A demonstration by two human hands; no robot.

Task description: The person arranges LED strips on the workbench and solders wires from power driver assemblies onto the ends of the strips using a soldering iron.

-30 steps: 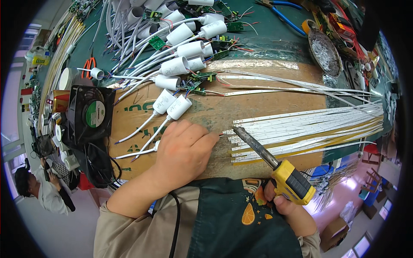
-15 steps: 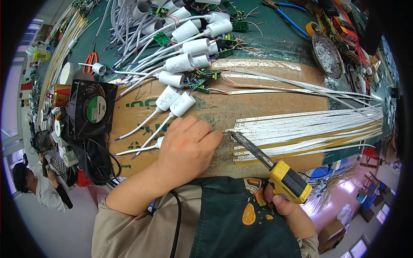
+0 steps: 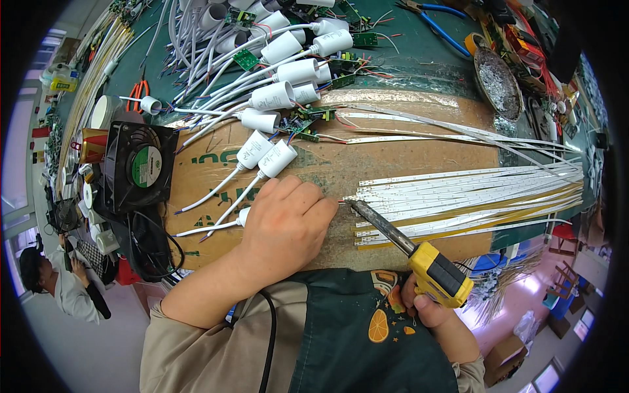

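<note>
My left hand (image 3: 285,223) is closed on the cardboard, its fingertips pinching a thin wire (image 3: 341,200) whose end meets the ends of the LED strips. From behind its wrist side pokes a white cylindrical housing (image 3: 244,216) with a white cable; the rest of it is covered by the hand. In my right hand (image 3: 422,304) is a yellow and black soldering iron (image 3: 440,275), held at its handle, with the tip touching or nearly touching the wire end. Bare LED strips (image 3: 458,200), white and yellowish, lie in a bundle to the right.
White housings (image 3: 272,96) with cables and green circuit boards (image 3: 308,124) pile up at the back. A black fan (image 3: 141,167) stands left. Back right are a dish of metal scraps (image 3: 499,82) and blue-handled pliers (image 3: 436,26). Another person (image 3: 72,275) sits far left.
The soldering iron's handle has shifted very slightly up and left, its tip staying at the wire end. My left hand has hardly moved.
</note>
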